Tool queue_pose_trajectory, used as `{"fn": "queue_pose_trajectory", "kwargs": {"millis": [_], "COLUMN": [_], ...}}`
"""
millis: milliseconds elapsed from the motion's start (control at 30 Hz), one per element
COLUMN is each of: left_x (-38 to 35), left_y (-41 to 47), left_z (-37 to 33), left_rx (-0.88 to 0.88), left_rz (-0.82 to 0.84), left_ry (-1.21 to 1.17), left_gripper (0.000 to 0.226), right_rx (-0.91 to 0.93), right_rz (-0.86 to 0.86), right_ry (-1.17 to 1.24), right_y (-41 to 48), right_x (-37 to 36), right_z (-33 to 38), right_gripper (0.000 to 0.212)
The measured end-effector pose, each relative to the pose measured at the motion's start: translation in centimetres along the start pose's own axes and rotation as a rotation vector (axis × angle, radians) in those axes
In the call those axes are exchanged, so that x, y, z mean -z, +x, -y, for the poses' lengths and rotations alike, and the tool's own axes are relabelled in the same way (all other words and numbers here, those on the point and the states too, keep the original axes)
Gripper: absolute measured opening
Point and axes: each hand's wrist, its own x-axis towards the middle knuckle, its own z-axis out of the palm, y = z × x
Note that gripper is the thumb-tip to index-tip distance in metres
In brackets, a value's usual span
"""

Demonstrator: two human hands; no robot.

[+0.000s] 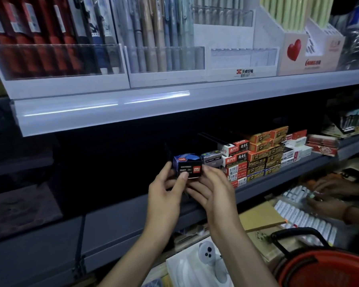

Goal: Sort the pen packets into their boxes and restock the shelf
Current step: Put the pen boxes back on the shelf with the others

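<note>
A small blue pen box [188, 164] with a red logo patch is held at the front of the dark middle shelf [278, 179]. My left hand [164, 195] grips its left end, thumb on the front face. My right hand [212, 189] holds its right end and underside. A grey box [212, 157] lies just behind it on the right. Stacked red, white and orange pen boxes [257, 157] fill the shelf to the right.
The white upper shelf [112, 108] carries clear display trays of pens [149, 38]. A red basket [327, 270] with a black handle is at lower right. Another person's hands [330, 195] work over white packets there. A white device [209, 257] lies below.
</note>
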Motion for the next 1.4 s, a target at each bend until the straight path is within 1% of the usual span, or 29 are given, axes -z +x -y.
{"fn": "queue_pose_trajectory", "kwargs": {"millis": [67,133,200,267,333,433,500,533,567,667,700,733,800,933,1000,1167,1300,1400], "left_x": [1.1,2.4,3.2,3.3,3.1,4.8,7.5,9.0,10.4,13.7,14.4,14.8,15.0,13.3,11.9,8.1,5.3,3.4], "left_y": [-0.6,-1.0,-1.2,-0.9,-0.2,1.2,1.6,1.5,1.3,0.7,0.7,0.8,1.2,1.4,0.9,-0.7,-2.2,-2.5], "left_z": [0.0,0.0,-0.4,-1.0,-1.7,-2.6,-3.0,-3.2,-3.3,-3.5,-3.4,-3.3,-3.6,-4.1,-4.3,-5.2,-5.6,-5.6], "left_rx": [0.003,0.047,0.118,0.176,0.248,0.34,0.333,0.314,0.301,0.306,0.326,0.353,0.411,0.489,0.51,0.477,0.42,0.406], "left_rz": [-0.042,-0.093,-0.114,-0.135,-0.209,-0.3,-0.361,-0.386,-0.394,-0.359,-0.339,-0.321,-0.285,-0.276,-0.252,-0.163,0.027,0.146], "left_ry": [-0.046,-0.172,-0.31,-0.324,-0.333,-0.413,-0.411,-0.409,-0.409,-0.461,-0.496,-0.541,-0.594,-0.67,-0.702,-0.671,-0.46,-0.336], "left_gripper": [0.044,0.039,0.043,0.044,0.039,0.018,0.003,0.007,0.013,0.017,0.016,0.016,0.023,0.049,0.057,0.047,0.029,0.029], "right_rx": [-0.002,-0.024,-0.047,-0.055,-0.048,-0.051,-0.066,-0.069,-0.066,-0.033,-0.022,-0.003,0.059,0.149,0.18,0.228,0.221,0.232], "right_rz": [0.03,0.061,0.08,0.105,0.135,0.138,0.082,0.061,0.057,0.117,0.14,0.156,0.16,0.162,0.159,0.071,0.027,0.012], "right_ry": [-0.049,-0.094,-0.141,-0.202,-0.25,-0.285,-0.243,-0.207,-0.172,-0.156,-0.187,-0.226,-0.283,-0.196,-0.191,-0.164,-0.07,-0.002], "right_y": [-0.3,-0.7,-1.1,-1.6,-2.3,-2.7,-2.6,-2.7,-2.8,-3.8,-4.4,-5.0,-6.1,-7.6,-8.0,-7.9,-6.9,-5.8], "right_x": [-0.1,-0.4,-0.9,-1.5,-2.1,-2.5,-2.3,-2.3,-2.2,-2.1,-2.3,-2.6,-3.0,-3.3,-3.4,-3.3,-3.0,-2.8], "right_z": [0.0,-0.2,-0.8,-1.6,-2.2,-2.4,-2.2,-1.9,-1.7,-1.3,-1.2,-1.1,-1.0,-0.6,-0.5,-0.4,-0.3,-0.3], "right_gripper": [0.022,0.022,0.021,0.023,0.027,0.025,0.02,0.02,0.025,0.056,0.059,0.058,0.05,0.054,0.056,0.06,0.059,0.056]}}
